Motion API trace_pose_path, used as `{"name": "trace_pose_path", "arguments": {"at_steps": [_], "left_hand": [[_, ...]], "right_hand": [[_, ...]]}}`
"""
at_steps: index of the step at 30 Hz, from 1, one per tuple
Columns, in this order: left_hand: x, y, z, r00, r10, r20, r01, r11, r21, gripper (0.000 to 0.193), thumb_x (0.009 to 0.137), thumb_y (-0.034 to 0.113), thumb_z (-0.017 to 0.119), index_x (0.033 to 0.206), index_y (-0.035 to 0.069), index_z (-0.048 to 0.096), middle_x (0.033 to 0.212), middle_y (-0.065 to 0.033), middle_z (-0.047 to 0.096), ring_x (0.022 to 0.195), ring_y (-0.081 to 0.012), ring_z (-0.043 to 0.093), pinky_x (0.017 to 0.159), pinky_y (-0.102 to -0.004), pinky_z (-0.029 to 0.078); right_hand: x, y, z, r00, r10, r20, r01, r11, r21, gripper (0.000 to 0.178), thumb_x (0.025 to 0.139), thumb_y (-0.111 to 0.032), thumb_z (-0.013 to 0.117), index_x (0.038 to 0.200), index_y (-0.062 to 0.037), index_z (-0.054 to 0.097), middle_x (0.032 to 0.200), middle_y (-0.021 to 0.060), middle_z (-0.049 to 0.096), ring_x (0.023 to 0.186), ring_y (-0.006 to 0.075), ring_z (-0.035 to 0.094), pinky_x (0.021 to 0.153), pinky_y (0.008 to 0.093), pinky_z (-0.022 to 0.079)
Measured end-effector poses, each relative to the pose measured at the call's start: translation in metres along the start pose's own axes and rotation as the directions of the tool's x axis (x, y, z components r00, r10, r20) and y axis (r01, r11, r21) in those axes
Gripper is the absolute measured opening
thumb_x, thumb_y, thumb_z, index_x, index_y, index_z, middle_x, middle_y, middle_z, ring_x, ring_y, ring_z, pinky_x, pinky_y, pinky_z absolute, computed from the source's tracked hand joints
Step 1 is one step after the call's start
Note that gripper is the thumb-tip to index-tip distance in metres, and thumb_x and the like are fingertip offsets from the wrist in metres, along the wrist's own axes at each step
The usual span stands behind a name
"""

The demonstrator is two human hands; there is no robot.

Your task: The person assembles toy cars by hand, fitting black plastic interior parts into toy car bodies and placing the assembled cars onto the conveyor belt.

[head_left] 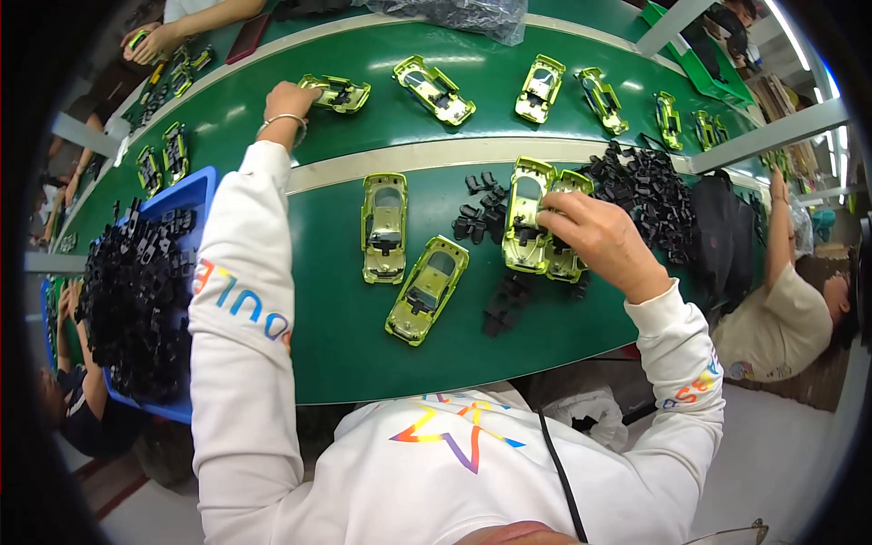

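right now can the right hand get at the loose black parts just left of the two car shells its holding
Probably yes. The right hand grips two green car shells, and the small black parts lie uncovered on the green table right beside them, though its fingers are occupied.

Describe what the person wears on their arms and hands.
Both hands are bare: left hand, right hand. Long white sleeves carry multicoloured lettering near the elbows. A thin silver bangle circles the left wrist. No gloves show.

Lime-green car shells [385, 227], black parts [136, 300] (blue tray [186, 195]), green belt [345, 336]
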State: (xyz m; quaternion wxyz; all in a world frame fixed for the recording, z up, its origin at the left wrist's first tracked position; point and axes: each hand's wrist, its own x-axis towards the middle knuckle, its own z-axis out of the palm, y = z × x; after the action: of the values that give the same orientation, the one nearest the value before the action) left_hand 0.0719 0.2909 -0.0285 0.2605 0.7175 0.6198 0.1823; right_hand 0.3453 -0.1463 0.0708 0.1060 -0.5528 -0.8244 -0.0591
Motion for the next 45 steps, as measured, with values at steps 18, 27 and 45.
{"name": "trace_pose_path", "arguments": {"at_steps": [18, 27, 45], "left_hand": [[-0.112, 0.006, -0.011, 0.934, -0.356, 0.042, 0.03, -0.04, -0.999, 0.014, 0.085, 0.013, 0.067, 0.095, 0.004, 0.065, 0.08, -0.0071, 0.064, 0.067, -0.0206, 0.063, 0.06, -0.0333, 0.054], [-0.246, -0.041, -0.027, 0.896, -0.319, 0.309, 0.176, -0.383, -0.907, 0.011, 0.089, 0.02, 0.063, 0.093, 0.01, 0.06, 0.084, -0.0047, 0.057, 0.072, -0.0187, 0.058, 0.063, -0.0363, 0.051], [-0.31, -0.072, -0.03, 0.941, -0.101, 0.324, 0.221, -0.541, -0.812, 0.019, 0.094, 0.014, 0.057, 0.113, 0.009, 0.059, 0.098, -0.0002, 0.066, 0.09, -0.0106, 0.063, 0.079, -0.026, 0.05]], "right_hand": [[0.022, -0.007, 0.003, 0.99, 0.016, 0.138, -0.004, 0.996, -0.089, 0.037, 0.075, 0.005, 0.059, 0.11, -0.0056, 0.067, 0.115, 0.0093, 0.065, 0.102, 0.0292, 0.063, 0.086, 0.0393, 0.052], [0.168, -0.093, -0.028, 0.959, -0.271, -0.078, 0.282, 0.928, 0.245, 0.032, 0.078, 0.007, 0.062, 0.107, -0.0063, 0.067, 0.103, 0.01, 0.066, 0.088, 0.033, 0.064, 0.075, 0.0417, 0.052], [0.41, -0.271, 0.143, 0.87, -0.456, 0.187, 0.405, 0.878, 0.254, 0.036, 0.08, -0.02, 0.074, 0.106, -0.0029, 0.056, 0.102, 0.0161, 0.061, 0.097, 0.0354, 0.064, 0.084, 0.0441, 0.053]]}}
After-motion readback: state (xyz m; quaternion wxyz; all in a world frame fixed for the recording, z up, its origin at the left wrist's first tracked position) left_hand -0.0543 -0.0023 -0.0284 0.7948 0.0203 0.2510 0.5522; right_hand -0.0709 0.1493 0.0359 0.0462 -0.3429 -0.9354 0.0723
